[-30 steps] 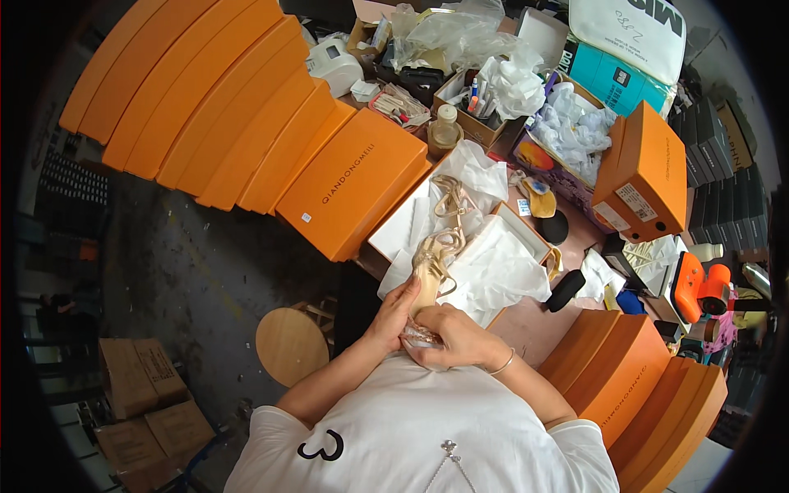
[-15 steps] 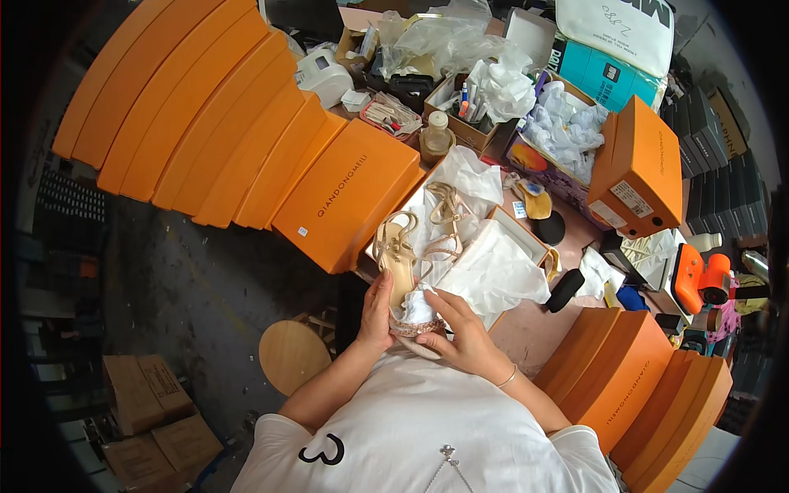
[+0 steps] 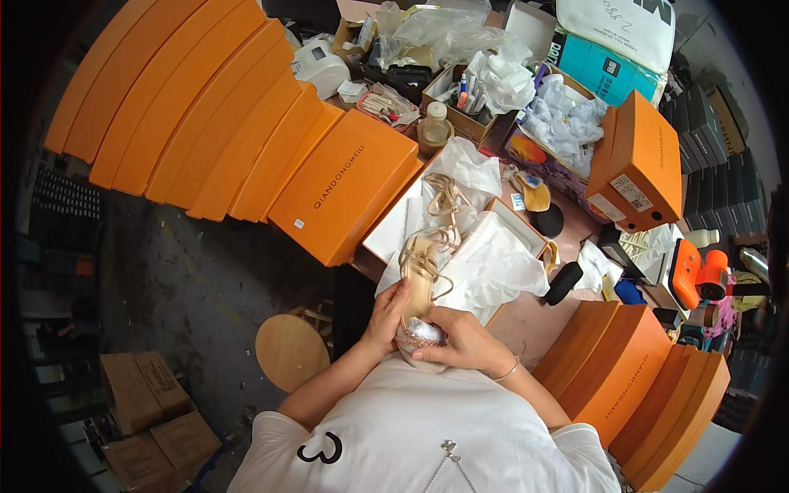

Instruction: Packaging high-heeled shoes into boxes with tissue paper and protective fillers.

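A gold strappy sandal is between my hands, close to my body, its heel end pointing away from me. My left hand grips its left side along the insole. My right hand is closed round the toe end, thumb over the glittery toe strap. White stuffing shows under that strap. Just beyond lies an open shoebox lined with white tissue paper. A second gold sandal rests in it on the paper, partly hidden by the first one's straps.
Closed orange shoeboxes run in a long row at the left. More orange boxes stand at the right, and one sits upright farther back. A glass jar and a black cylinder flank the open box. A round stool stands left.
The sandal has shifted slightly right, with its heel end swung right. My right fingers, earlier stretched over the white stuffing, are now curled in at the toe.
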The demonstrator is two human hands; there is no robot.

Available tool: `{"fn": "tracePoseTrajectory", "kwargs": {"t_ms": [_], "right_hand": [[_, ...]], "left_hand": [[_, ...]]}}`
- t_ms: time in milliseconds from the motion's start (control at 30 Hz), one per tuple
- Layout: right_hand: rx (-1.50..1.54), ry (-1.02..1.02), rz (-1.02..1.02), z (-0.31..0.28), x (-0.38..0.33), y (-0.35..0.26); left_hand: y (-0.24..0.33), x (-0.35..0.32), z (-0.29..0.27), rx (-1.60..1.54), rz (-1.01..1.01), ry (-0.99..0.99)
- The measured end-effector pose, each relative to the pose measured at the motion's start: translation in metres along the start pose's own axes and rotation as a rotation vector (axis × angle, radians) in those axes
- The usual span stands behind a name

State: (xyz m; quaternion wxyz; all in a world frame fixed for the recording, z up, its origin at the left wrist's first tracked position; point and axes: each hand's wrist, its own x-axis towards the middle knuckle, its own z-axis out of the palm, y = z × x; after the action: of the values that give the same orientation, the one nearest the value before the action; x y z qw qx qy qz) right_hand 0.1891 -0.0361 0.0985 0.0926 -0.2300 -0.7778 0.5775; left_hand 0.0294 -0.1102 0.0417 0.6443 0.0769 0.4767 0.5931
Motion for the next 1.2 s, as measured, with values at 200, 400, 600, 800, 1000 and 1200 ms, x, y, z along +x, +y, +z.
{"fn": "tracePoseTrajectory", "kwargs": {"t_ms": [200,400,600,800,1000,1200], "right_hand": [[-0.104,0.368,-0.166,0.007,-0.004,0.011],[-0.444,0.283,-0.282,0.005,-0.001,-0.002],[-0.566,0.229,-0.237,0.016,0.006,0.008],[-0.163,0.335,-0.292,0.026,0.008,0.009],[-0.151,0.172,-0.154,0.033,0.005,0.015],[-0.089,-0.091,0.126,0.014,0.002,0.007]], "left_hand": [[0.016,0.01,0.0,-0.018,0.047,-0.031],[0.015,0.012,0.0,0.008,0.027,-0.006],[0.011,0.01,-0.002,0.047,-0.012,0.017],[0.01,0.011,-0.004,-0.031,0.028,0.03],[0.004,0.0,0.001,0.049,0.061,0.061],[0.0,0.01,0.007,0.137,0.019,-0.021]]}}
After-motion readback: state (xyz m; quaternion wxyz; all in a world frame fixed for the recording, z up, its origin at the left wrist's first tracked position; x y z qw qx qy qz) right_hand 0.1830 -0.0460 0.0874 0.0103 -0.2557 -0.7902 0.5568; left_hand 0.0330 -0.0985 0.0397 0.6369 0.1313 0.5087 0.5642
